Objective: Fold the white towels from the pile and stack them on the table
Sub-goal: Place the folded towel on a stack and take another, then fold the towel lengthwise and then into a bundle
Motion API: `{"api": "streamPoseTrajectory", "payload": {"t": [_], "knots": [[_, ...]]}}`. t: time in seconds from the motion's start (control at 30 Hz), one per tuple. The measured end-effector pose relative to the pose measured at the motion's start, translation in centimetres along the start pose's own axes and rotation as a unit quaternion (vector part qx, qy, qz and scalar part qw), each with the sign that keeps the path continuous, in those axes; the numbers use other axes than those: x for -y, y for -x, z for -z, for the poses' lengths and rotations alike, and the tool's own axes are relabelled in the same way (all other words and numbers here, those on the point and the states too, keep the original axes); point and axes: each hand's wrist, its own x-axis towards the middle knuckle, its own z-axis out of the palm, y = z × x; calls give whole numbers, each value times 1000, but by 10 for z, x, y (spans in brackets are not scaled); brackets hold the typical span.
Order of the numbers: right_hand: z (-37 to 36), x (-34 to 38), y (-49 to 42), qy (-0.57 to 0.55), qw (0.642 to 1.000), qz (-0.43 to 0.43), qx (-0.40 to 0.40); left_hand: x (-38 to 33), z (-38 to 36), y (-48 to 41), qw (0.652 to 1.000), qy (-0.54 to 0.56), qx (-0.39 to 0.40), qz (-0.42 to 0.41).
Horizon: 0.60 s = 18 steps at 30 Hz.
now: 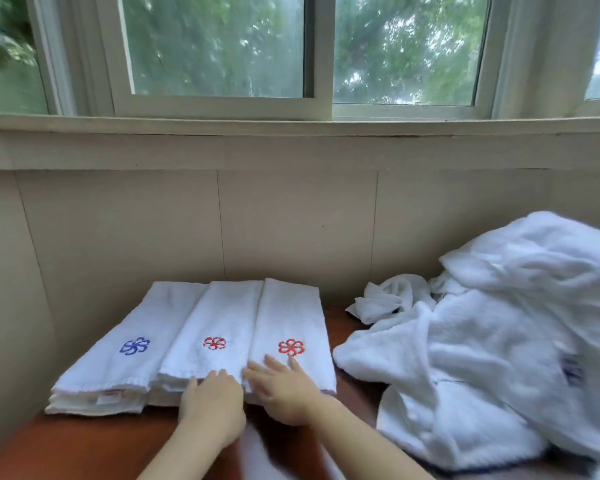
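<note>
1. Done: folded towels [219, 327] in 3 stacks, side by side on table [84, 445] by the wall.
2. Left hand [210, 400] on mid stack, right hand [281, 389] on right stack. Fingers straight, pressing, gripping nothing.
3. Left: big unfolded pile [499, 341] at table's right, so prob. much still to fold.

Narrow bare gap on table [338, 318] btwn folded towel stacks [201, 334] & towel pile [499, 341]; front-left of table open; wall [291, 220] tight behind stacks.
</note>
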Motion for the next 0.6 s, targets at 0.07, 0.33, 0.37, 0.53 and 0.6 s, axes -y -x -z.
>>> {"api": "streamPoseTrajectory", "payload": {"t": [0.07, 0.33, 0.37, 0.53, 0.6], "knots": [[-1, 16, 48, -18, 998, 26, 60, -2, 22, 17, 1000, 19, 9, 18], [60, -97, 299, 45, 941, -282, -180, -130, 43, 51, 971, 139, 67, -181], [65, -119, 334, 82, 909, -356, -201, -159, 43, 57, 958, 162, 68, -225], [30, -161, 449, 68, 866, -485, -104, -301, 37, 94, 889, 279, 43, -359], [17, -157, 459, 61, 876, -455, -146, -343, 28, 112, 872, 297, 35, -388]]}}
